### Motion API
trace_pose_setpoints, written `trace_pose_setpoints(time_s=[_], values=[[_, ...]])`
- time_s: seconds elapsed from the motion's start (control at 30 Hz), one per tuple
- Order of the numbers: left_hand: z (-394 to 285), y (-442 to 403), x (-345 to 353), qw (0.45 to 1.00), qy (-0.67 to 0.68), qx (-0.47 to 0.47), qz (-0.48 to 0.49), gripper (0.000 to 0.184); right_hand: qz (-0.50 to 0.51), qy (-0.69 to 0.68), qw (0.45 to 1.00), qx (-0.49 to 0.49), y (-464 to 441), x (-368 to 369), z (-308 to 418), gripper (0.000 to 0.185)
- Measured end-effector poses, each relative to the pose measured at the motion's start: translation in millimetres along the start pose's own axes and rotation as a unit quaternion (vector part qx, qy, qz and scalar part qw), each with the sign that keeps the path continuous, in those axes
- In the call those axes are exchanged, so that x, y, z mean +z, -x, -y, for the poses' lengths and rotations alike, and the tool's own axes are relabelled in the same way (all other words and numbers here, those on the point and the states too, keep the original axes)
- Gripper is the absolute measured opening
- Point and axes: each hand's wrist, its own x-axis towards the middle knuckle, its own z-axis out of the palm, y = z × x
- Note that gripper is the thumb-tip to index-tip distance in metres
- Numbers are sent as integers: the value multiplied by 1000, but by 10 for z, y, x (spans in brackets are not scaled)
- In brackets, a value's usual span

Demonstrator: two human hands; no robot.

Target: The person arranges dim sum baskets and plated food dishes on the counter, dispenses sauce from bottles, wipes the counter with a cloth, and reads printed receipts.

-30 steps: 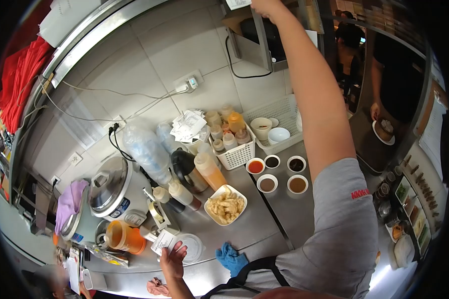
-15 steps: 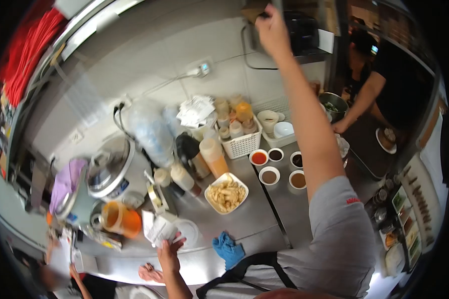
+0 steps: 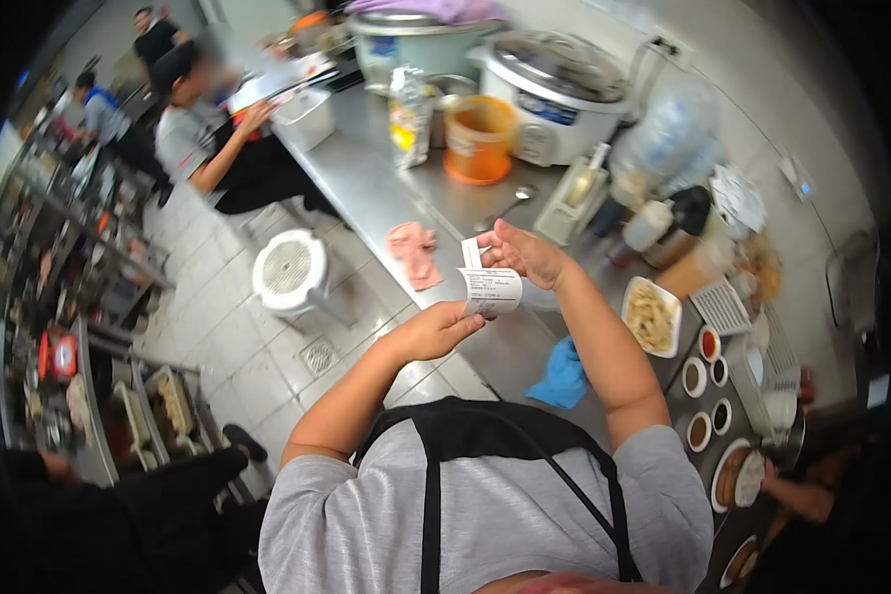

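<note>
The left hand (image 3: pixel 442 331) grasps the printed receipt (image 3: pixel 489 290). The right hand (image 3: pixel 527 255) is partly curled beside it; its grip cannot be determined.

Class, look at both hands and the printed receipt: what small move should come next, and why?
Probably flatten the receipt with the right hand: the paper curves, the left hand grips its lower edge, and the right hand's fingers are near its top.

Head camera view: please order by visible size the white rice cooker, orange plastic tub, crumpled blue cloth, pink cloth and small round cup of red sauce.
1. Rice cooker
2. Orange tub
3. Blue cloth and pink cloth, too alike to rank
4. Sauce cup
</note>
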Motion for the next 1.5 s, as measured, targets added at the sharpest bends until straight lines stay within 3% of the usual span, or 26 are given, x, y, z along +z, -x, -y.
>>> trace_pose_setpoints(time_s=[0.03,0.07,0.17,0.2,0.3,0.5,0.53,0.63,0.73,0.83,0.97,1.3,1.5], values=[[111,160,-102,999,32,-4,1,30,40,10,999,4,-193,170,26,73],[222,339,-220,998,60,1,-17,33,98,-25,994,31,-421,329,58,56],[255,967,-683,974,215,-32,-61,37,104,56,993,7,-1073,1074,148,38],[265,1201,-832,963,256,-35,-80,42,75,17,997,23,-1159,1475,297,21],[362,1887,-1226,939,317,-5,-132,63,193,49,980,24,-1856,2269,377,15],[495,3239,-1915,881,422,92,-190,97,287,138,945,-67,-2899,3923,542,20],[483,3417,-1991,876,414,80,-236,102,313,145,936,-74,-3025,4149,560,21],[589,3854,-2210,846,425,114,-301,91,387,137,908,-80,-3338,4708,624,24],[517,4116,-2371,787,388,60,-477,76,440,123,885,-86,-3708,5179,659,23],[690,4379,-2616,763,401,84,-500,65,470,97,875,-61,-4063,5536,737,22],[908,4666,-3112,744,375,66,-548,64,489,62,870,-22,-4700,5930,836,22],[1365,5308,-5042,688,380,82,-613,45,473,-8,881,-21,-6901,6842,1571,11],[1384,5950,-5622,628,335,92,-696,44,458,-43,887,43,-7595,7453,1610,32]])
